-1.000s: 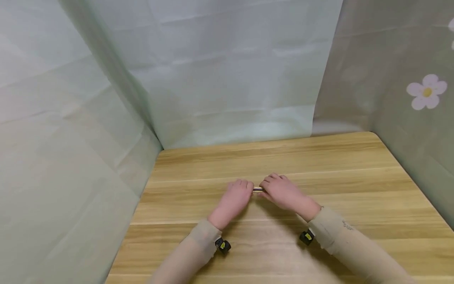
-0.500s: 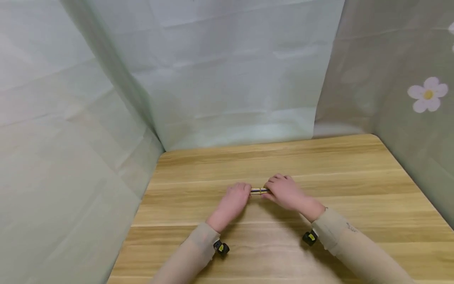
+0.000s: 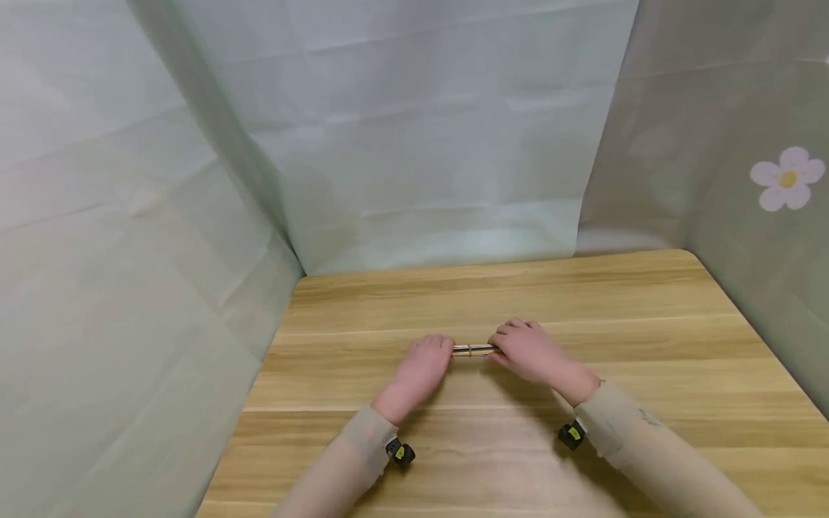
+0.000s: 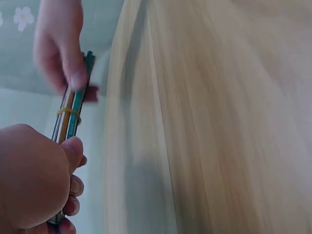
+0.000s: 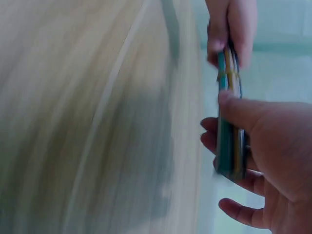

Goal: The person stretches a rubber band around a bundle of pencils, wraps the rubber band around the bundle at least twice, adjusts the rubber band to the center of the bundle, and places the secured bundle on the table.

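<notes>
A bundle of several pencils [image 3: 479, 350], green, orange and dark, spans the gap between both hands above the table. Round the bundle's middle sits a yellowish rubber band [image 4: 69, 112]. My left hand [image 3: 421, 370] grips one end of the bundle, its fingers curled round it with the thumb along the pencils. At the other end my right hand [image 3: 534, 356] holds the bundle between thumb and fingers. In the right wrist view the bundle's end pokes out past the right thumb [image 5: 236, 107], with the lower fingers spread loosely.
The wood-grain table [image 3: 492, 446] spreads under both hands. Pale fabric walls [image 3: 421, 144] stand behind it and to the left, and a darker one with a printed flower [image 3: 786, 179] on the right. Each wrist carries a small black camera [image 3: 401, 453].
My hands have drawn apart along the bundle, the right one shifting right and the left slightly left. More pencil length and the rubber band now show between them.
</notes>
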Action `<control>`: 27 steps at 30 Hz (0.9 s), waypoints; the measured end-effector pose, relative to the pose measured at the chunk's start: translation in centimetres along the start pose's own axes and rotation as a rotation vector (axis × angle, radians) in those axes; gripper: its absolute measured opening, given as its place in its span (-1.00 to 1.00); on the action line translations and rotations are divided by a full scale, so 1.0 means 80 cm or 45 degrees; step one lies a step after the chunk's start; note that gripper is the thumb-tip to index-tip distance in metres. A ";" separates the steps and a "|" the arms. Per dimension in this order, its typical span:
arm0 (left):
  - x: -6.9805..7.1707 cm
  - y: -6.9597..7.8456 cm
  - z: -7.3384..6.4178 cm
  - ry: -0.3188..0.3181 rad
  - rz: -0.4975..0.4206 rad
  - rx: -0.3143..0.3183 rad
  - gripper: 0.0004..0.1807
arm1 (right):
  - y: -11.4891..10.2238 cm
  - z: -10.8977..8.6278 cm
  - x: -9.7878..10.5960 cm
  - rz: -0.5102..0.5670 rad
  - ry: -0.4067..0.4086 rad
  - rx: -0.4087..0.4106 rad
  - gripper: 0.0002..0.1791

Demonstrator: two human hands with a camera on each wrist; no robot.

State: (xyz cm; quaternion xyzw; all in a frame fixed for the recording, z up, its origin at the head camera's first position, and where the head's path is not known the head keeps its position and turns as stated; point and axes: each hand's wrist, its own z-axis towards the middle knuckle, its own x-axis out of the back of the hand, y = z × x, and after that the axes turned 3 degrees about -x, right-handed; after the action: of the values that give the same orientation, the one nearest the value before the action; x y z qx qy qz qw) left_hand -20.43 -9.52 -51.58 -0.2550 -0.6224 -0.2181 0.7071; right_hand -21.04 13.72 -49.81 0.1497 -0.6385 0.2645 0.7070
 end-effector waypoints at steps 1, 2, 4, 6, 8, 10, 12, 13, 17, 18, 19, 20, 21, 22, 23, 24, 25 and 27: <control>0.000 0.000 0.002 0.011 0.026 -0.015 -0.86 | 0.000 0.002 0.001 -0.013 0.007 0.030 -0.74; 0.000 0.000 0.003 0.025 0.045 -0.029 -0.86 | -0.001 0.004 0.001 -0.010 0.014 0.060 -0.74; -0.001 0.001 0.007 0.051 0.053 -0.050 -0.86 | -0.001 0.007 0.000 0.006 0.024 0.106 -0.73; -0.003 0.002 0.009 0.051 0.036 -0.053 -0.85 | 0.003 0.005 -0.001 0.027 0.025 0.102 -0.70; -0.006 0.001 0.008 0.042 -0.031 -0.024 -0.87 | 0.010 -0.002 -0.003 0.044 0.035 0.063 -0.70; -0.011 -0.002 0.005 0.031 -0.086 -0.004 -0.87 | 0.019 -0.010 -0.005 0.045 0.039 0.032 -0.71; -0.015 -0.004 0.002 0.015 -0.136 0.012 -0.86 | 0.027 -0.018 -0.007 0.046 0.038 0.016 -0.73; -0.017 -0.006 0.000 0.012 -0.160 0.017 -0.84 | 0.030 -0.021 -0.008 0.051 0.038 0.013 -0.75; -0.018 -0.011 -0.003 0.019 -0.229 0.003 -0.74 | 0.037 -0.029 -0.010 0.084 0.007 -0.006 -0.76; -0.017 -0.012 -0.002 0.031 -0.243 -0.001 -0.72 | 0.039 -0.030 -0.011 0.094 0.004 -0.014 -0.76; -0.016 -0.013 -0.002 0.045 -0.256 -0.006 -0.70 | 0.040 -0.030 -0.011 0.102 0.004 -0.025 -0.76; -0.015 -0.014 -0.001 0.059 -0.267 -0.012 -0.70 | 0.042 -0.031 -0.011 0.114 0.005 -0.038 -0.75; -0.013 -0.015 -0.001 0.071 -0.282 -0.015 -0.69 | 0.044 -0.031 -0.012 0.124 0.010 -0.049 -0.73; -0.013 -0.016 0.000 0.080 -0.301 -0.018 -0.69 | 0.045 -0.032 -0.013 0.129 0.021 -0.057 -0.73; -0.012 -0.017 -0.001 0.084 -0.313 -0.022 -0.68 | 0.047 -0.033 -0.013 0.135 0.031 -0.064 -0.72; -0.012 -0.017 -0.001 0.092 -0.328 -0.027 -0.68 | 0.049 -0.033 -0.014 0.137 0.042 -0.067 -0.72; -0.012 -0.018 -0.001 0.094 -0.349 -0.033 -0.67 | 0.050 -0.034 -0.014 0.144 0.050 -0.072 -0.72; -0.013 -0.020 -0.003 0.099 -0.407 -0.030 -0.65 | 0.054 -0.035 -0.015 0.160 0.065 -0.083 -0.71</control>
State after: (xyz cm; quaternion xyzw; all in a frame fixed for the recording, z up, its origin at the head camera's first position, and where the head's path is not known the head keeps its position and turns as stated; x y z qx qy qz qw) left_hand -21.37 -10.90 -52.50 -0.1524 -0.6246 -0.3449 0.6839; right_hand -21.21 18.55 -51.90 0.0794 -0.6366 0.2910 0.7098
